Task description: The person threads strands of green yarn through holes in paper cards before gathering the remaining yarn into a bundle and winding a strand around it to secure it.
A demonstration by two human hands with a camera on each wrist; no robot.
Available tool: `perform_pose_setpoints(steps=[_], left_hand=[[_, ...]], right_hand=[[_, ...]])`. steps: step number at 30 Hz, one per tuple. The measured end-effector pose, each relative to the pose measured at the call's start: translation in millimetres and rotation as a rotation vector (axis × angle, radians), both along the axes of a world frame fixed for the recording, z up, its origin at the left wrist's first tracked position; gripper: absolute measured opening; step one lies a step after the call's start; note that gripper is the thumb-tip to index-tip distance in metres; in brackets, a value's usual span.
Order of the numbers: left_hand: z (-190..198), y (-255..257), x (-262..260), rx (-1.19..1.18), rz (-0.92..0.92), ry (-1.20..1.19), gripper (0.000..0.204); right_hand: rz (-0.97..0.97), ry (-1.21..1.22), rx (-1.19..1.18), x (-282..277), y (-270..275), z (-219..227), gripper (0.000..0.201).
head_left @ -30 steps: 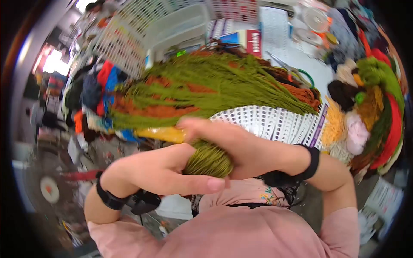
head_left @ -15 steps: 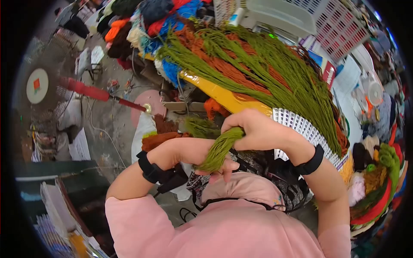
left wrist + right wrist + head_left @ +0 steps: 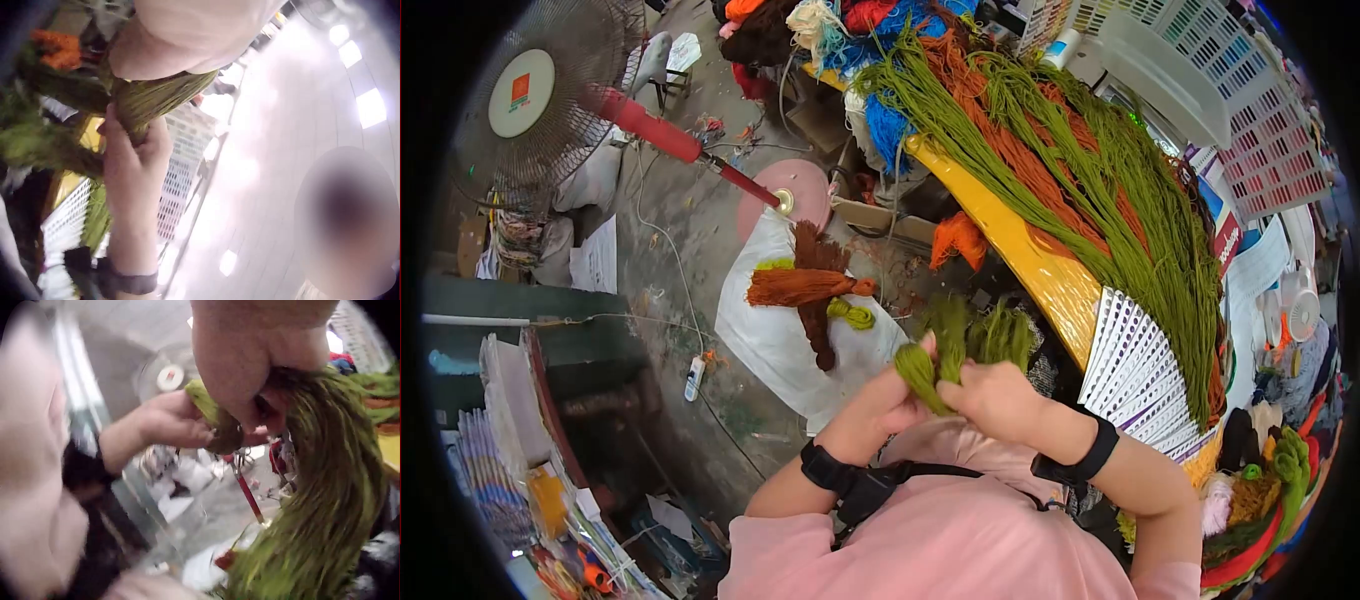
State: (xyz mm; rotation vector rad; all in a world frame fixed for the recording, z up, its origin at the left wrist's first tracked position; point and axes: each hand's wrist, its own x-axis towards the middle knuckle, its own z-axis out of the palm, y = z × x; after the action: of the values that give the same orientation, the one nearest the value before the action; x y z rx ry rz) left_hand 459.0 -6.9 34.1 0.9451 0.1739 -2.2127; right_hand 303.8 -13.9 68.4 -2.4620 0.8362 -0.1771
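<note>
Both hands are together in front of the lap with a hank of olive-green yarn (image 3: 920,378). My left hand (image 3: 888,400) grips the looped end, its thumb up along the strands. Close beside it, my right hand (image 3: 1002,402) pinches the hank near the loop. From the right hand, loose yarn ends (image 3: 312,506) hang in a thick tail in the right wrist view. In the left wrist view the yarn runs taut between the left palm and the right fingertips (image 3: 115,134).
Long green and rust strands (image 3: 1100,200) cover the yellow-edged table (image 3: 1010,235). Tied brown and rust yarn bundles (image 3: 805,285) lie on a white sheet (image 3: 750,330) on the floor. A standing fan (image 3: 530,95) is at the left; white perforated baskets (image 3: 1270,140) stand at the back right.
The head view has swung left and down, bringing the floor bundles into sight. The hands went from cupping the folded yarn to holding its looped end, with the loose ends fanned out beyond.
</note>
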Motion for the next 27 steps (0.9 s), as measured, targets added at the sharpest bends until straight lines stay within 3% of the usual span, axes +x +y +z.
perform_pose_setpoints(steps=[1,4,5,8,10,12,14,15,20,22,24,25,26,27], left_hand=[[-6,4,1,-0.032,-0.077,0.139,0.043],[-5,-5,7,-0.110,0.087,0.299,0.046],[6,-13,15,-0.207,0.107,0.137,0.032],[31,-27,54,-0.587,-0.291,-0.218,0.031],[58,-40,74,-0.995,-0.695,-0.731,0.029],[70,-66,117,-1.053,-0.765,-1.107,0.033],[76,-74,141,-0.613,-0.640,-0.802,0.030],[74,-81,146,-0.668,-0.593,-0.990,0.028],[33,-116,194,-1.039,-0.304,-1.968,0.025],[31,-117,196,-1.060,-0.186,-2.176,0.024],[6,-118,212,-1.029,-0.208,-2.307,0.024],[-13,-117,220,-1.046,-0.261,-2.257,0.025],[-30,-116,222,-1.039,-0.507,-2.288,0.024],[-60,-119,232,-0.956,-0.733,-2.110,0.027]], right_hand=[[0.067,0.051,0.072,-3,2,2,0.024],[-0.052,-0.037,0.268,-9,1,10,0.041],[-0.081,-0.135,0.288,-13,2,5,0.055],[-0.221,-0.154,0.453,-26,0,7,0.057],[-0.254,-0.154,0.443,-33,-2,5,0.058],[-0.315,-0.163,0.380,-48,-6,-6,0.058],[-0.401,-0.314,0.496,-60,-8,-10,0.060],[-0.344,-0.339,0.455,-58,-8,-8,0.062],[-0.372,-0.408,0.362,-94,7,-13,0.058],[-0.474,-0.414,0.407,-122,19,-8,0.051],[-0.650,-0.512,0.519,-143,35,1,0.041],[-0.704,-0.552,0.520,-155,44,1,0.039],[-0.766,-0.593,0.515,-168,56,2,0.037],[-0.844,-0.627,0.494,-175,65,3,0.033]])
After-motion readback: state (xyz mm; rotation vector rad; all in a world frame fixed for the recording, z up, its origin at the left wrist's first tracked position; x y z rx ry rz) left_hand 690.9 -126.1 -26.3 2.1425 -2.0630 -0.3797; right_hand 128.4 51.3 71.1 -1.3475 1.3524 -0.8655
